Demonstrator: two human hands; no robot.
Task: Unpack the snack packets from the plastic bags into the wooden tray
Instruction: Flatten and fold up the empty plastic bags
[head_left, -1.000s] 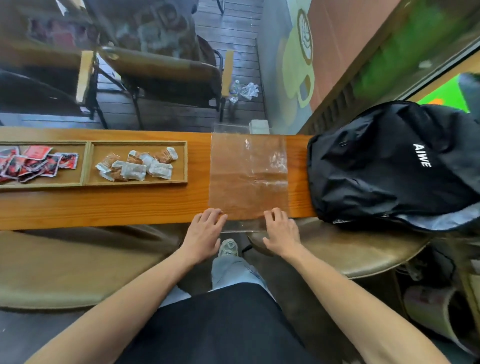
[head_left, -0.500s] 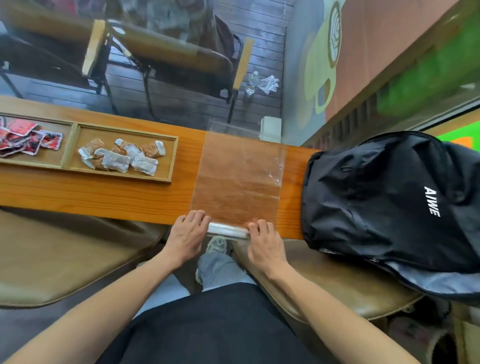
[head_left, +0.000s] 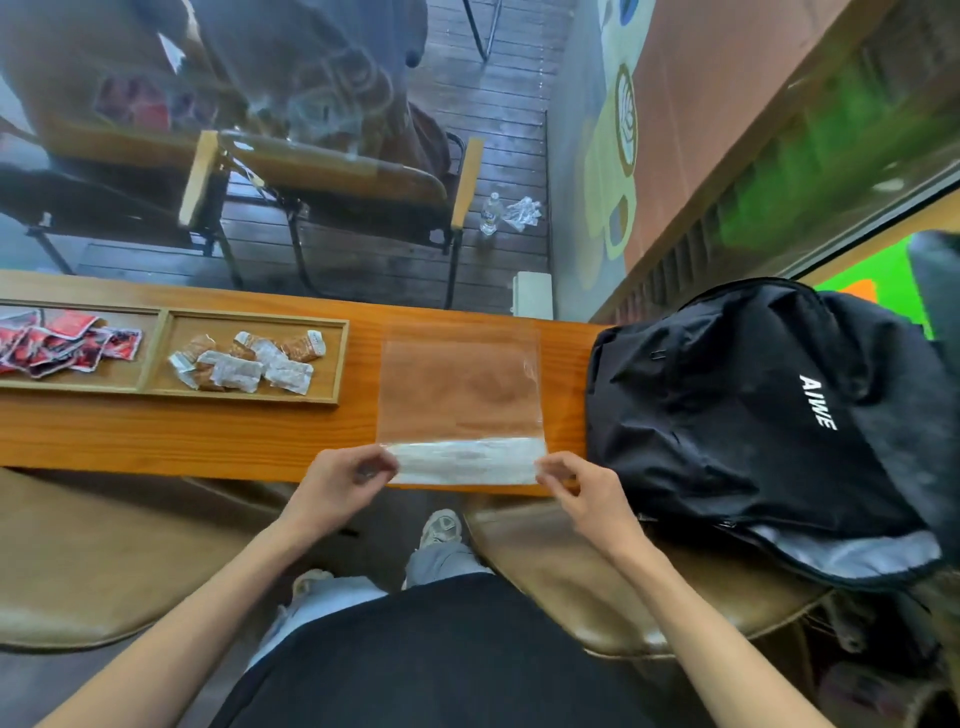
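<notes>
head view: taking the wooden tray (head_left: 340, 364) as my landmark, it sits toward the far left of the surface (head_left: 182, 436). its left compartment holds a heap of red snack packets (head_left: 62, 343), and its right compartment holds a loose pile of brown and white snack packets (head_left: 249, 361). just right of the tray, apart from it, a clear plastic bag (head_left: 460, 384) lies flat on the surface, with its near edge folded over into a whitish band (head_left: 467, 460) along the surface's front edge. my left hand (head_left: 337, 486) pinches the left end of that band, thumb and fingers closed on the plastic, below and right of the tray's near right corner. my right hand (head_left: 584, 488) pinches the right end of the band in the same way, so my hands are apart, one at each near corner of the bag. further right of the tray, past the bag, a black backpack (head_left: 753, 415) with white lettering rests partly on the surface and partly on a brown padded seat (head_left: 597, 582). beyond the tray, through glass, i see wooden chairs (head_left: 332, 176) on a dark plank floor (head_left: 498, 119).
</notes>
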